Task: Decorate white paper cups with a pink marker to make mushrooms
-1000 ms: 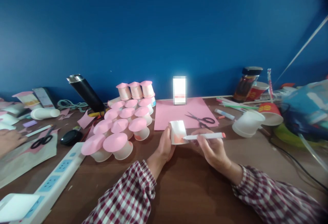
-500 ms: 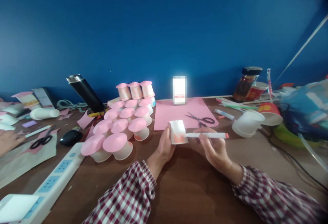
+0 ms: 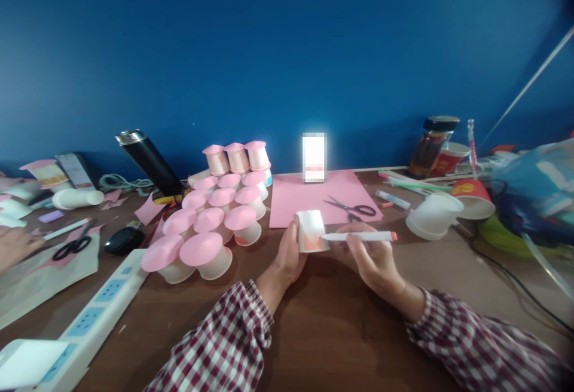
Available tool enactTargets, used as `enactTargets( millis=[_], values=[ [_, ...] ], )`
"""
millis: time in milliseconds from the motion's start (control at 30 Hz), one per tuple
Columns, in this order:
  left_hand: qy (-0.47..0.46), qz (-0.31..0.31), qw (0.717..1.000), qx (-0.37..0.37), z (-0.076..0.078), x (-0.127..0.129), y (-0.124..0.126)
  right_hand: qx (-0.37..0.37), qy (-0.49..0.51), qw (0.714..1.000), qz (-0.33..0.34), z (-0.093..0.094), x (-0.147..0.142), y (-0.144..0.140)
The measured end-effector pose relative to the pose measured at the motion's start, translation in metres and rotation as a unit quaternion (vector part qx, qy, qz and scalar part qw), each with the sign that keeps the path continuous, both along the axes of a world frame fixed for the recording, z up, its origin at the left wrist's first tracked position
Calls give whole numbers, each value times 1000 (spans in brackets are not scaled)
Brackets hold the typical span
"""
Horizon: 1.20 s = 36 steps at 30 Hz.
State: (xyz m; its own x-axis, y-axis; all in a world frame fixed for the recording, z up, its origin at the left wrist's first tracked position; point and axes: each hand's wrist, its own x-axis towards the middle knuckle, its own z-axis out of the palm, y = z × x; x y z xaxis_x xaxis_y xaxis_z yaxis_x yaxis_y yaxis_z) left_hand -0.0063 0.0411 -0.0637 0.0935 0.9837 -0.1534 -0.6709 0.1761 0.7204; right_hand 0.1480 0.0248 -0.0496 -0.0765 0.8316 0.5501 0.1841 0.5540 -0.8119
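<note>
My left hand [image 3: 288,256] grips a small white paper cup [image 3: 310,230], held upside down just above the brown table [image 3: 332,332]. Orange marks show on the cup's lower side. My right hand [image 3: 372,259] holds a white marker [image 3: 359,236] with an orange end, lying almost level, its tip touching the cup's side. Both sleeves are red and white check.
Several upturned cups with pink paper tops [image 3: 210,224] stand at left. Pink paper [image 3: 296,201] with scissors [image 3: 352,208] lies behind the cup, and a lit phone [image 3: 314,157] leans on the wall. A power strip [image 3: 89,314] is front left; another person's hand [image 3: 13,245] is far left. Cups [image 3: 433,216] and a jar [image 3: 433,147] sit right.
The marker tip has shifted slightly across the cup's side and the pen has levelled out. The cup and my left hand have stayed in place.
</note>
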Motion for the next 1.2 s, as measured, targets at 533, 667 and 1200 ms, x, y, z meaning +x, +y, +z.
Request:
enactTargets(
  millis=[533,667,1200],
  values=[
    [-2,-18,1000,-6,0,-1,0,-20,6,999,27,-1,1,-1],
    [15,-7,1000,-22,2,-1,0,-16,-7,999,27,4,1,-2],
    [19,-17,1000,2,-5,-1,2,-9,-12,1000,15,4,0,-3]
  ],
)
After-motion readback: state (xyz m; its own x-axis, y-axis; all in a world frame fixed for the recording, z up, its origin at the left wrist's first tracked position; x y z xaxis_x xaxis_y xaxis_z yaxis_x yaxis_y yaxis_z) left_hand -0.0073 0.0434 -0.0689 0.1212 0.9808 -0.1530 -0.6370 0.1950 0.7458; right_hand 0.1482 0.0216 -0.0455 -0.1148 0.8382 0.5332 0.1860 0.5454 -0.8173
